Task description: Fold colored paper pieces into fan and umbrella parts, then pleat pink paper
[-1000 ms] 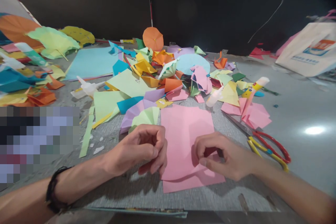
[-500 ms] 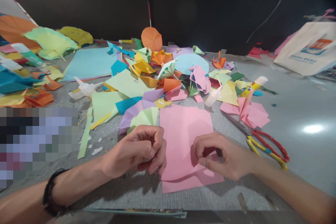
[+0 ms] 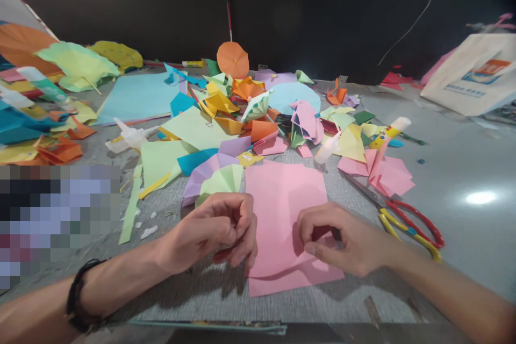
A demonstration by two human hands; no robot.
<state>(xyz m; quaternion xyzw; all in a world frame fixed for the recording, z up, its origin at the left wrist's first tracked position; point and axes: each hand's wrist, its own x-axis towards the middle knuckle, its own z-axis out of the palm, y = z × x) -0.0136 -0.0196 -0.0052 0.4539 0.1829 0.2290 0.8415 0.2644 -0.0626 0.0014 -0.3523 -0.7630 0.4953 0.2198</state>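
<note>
A pink paper sheet [image 3: 282,199] lies on the grey table [image 3: 226,295] in front of me, its near edge partly lifted and folded over. My left hand [image 3: 213,231] is curled at the sheet's left edge, fingers pressed together on the paper. At the sheet's right side my right hand [image 3: 342,239] is also curled, pinching the folded pink paper.
Behind the sheet is a heap of coloured paper scraps and folded fans [image 3: 250,113]. Red and yellow scissors [image 3: 407,220] lie to the right. There are two glue bottles [image 3: 328,148] [image 3: 131,134], a glue stick [image 3: 389,131], and a white bag [image 3: 475,72] at far right.
</note>
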